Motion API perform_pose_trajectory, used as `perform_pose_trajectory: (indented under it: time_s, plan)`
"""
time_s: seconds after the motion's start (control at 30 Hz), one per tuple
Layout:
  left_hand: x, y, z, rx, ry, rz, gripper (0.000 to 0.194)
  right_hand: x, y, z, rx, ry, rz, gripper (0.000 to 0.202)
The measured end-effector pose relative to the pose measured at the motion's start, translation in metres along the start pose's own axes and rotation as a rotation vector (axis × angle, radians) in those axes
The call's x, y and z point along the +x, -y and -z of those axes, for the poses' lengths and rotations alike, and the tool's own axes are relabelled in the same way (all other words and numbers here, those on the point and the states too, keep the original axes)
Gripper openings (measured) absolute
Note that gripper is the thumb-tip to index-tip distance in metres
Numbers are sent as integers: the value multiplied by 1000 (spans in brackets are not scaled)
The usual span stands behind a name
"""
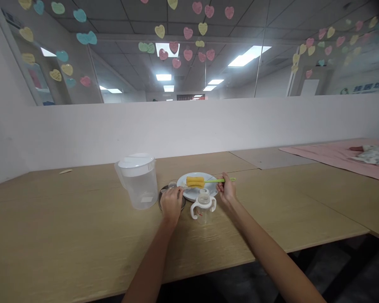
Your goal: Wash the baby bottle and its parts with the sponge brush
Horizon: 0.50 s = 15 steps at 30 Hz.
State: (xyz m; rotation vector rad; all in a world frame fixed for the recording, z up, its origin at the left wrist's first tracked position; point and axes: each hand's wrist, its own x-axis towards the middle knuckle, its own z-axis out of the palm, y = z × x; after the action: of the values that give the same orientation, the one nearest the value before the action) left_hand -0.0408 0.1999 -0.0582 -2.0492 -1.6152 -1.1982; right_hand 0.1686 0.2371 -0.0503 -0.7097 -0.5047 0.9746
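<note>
My right hand is closed around the green handle of a bottle brush with a yellow sponge head. The sponge head is held level above a white plate. My left hand is pinched just left of the sponge, with a small, clear piece at its fingertips that I cannot make out. Between my hands, nearer to me, a clear baby bottle with two white handles stands upright and uncapped. A dark round tray lies partly hidden under my left hand, with small clear pieces on it.
Left of my left hand stands a clear pitcher with a white lid. A pink cloth covers the table's far right, with a patterned thing on it. A low white wall with glass above bounds the wooden table at the back.
</note>
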Motion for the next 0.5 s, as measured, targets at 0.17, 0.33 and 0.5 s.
perform_pose_trajectory:
  time_s: [0.17,0.33,0.5]
  plan:
    - [1,-1,5,45,1,119,25,1,0,1,-34,-70,40,32]
    - [4,7,9,113,83,235,28,0,2,3,-93,-204,159,34]
    - [4,13,4,164,221,255,30,-1,5,4,-163,-265,286,37]
